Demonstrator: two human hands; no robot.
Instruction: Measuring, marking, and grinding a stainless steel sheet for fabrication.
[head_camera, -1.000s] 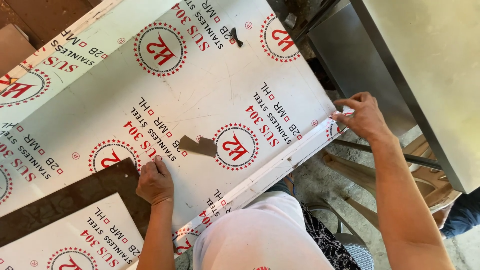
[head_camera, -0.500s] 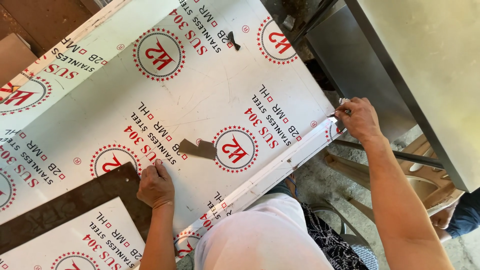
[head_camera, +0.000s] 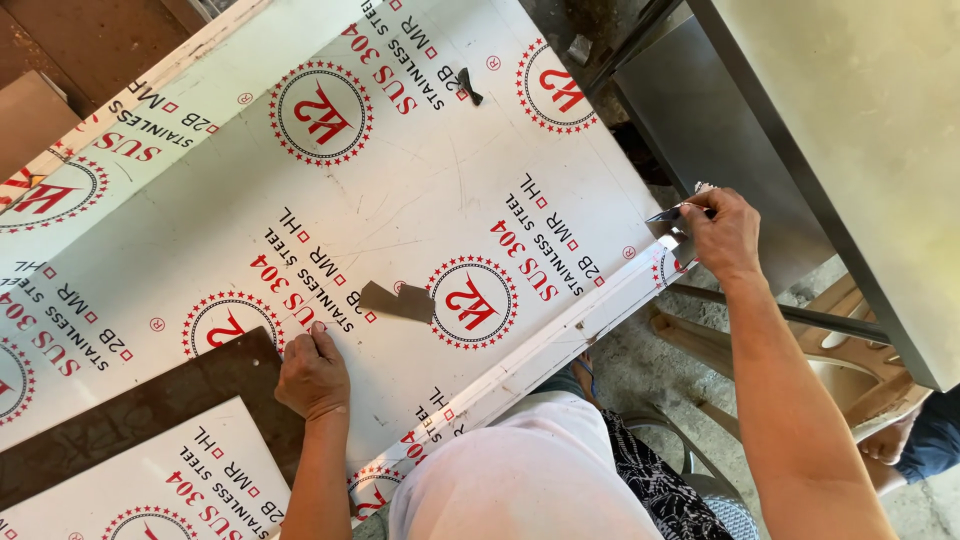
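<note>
We are leaning over a white film-covered steel sheet (head_camera: 400, 190) with red round emblems, torn in small dark patches. Our left hand (head_camera: 312, 375) is pressing it, fingers curled. Our right hand (head_camera: 722, 235), now farther right, is pinching a peeled film strip (head_camera: 668, 215) at the corner.

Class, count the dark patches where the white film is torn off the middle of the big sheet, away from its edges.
2. One larger tear lies mid-sheet, right of the left hand. A smaller tear sits near the top. More may lie hidden under the arms.
</note>
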